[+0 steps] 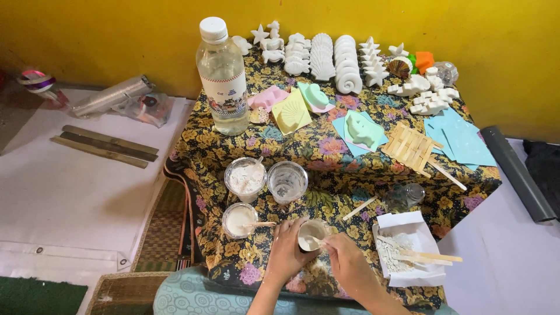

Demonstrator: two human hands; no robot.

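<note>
My left hand (284,252) wraps around a small clear cup of white paste (310,234) near the front edge of a low table covered in a flowered cloth (303,153). My right hand (348,263) pinches a thin stick whose tip dips into that cup. Just left of the cup stands another cup of white paste (239,219) with a stick lying across it. Behind them are a cup of white powder (245,177) and a nearly empty clear cup (287,181).
A water bottle (223,76) stands at the back left. White plaster shapes (332,61) line the yellow wall. Coloured moulds (291,111), a stick raft (411,147), blue sheets (461,140) and a white box of powder with sticks (405,248) lie around.
</note>
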